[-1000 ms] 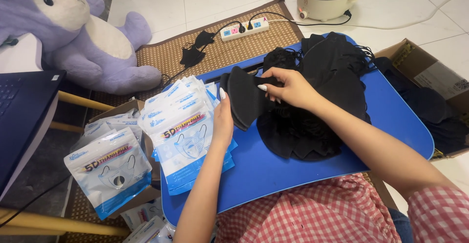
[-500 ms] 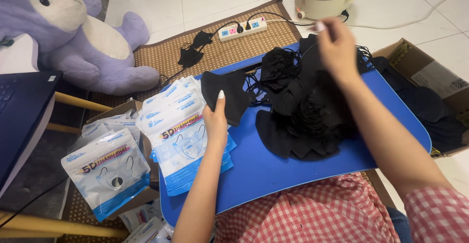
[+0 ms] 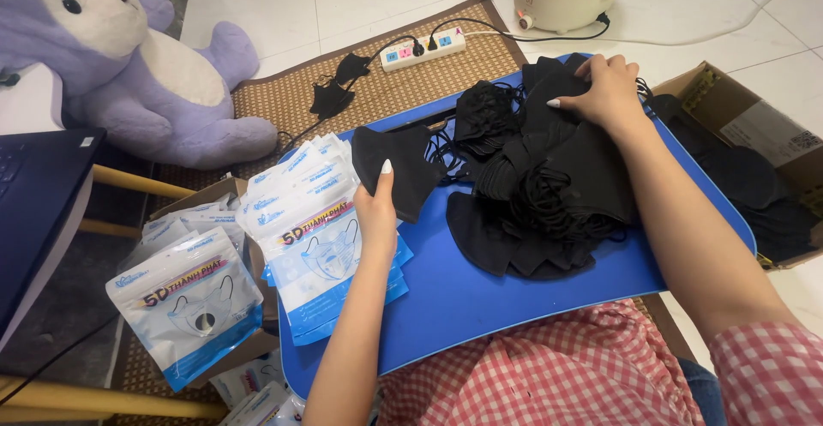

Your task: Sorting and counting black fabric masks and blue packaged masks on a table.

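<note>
Head view: your left hand [image 3: 377, 212] pinches 1 black mask [image 3: 399, 165] near the blue tray's [image 3: 480, 297] left edge, its long axis running toward the far-left corner. Your right hand [image 3: 604, 87], fingers loosely spread, presses the mask pile [image 3: 540, 195] at the far edge, nearer to it. What it has hold of, you cannot tell; its palm is hidden.
</note>
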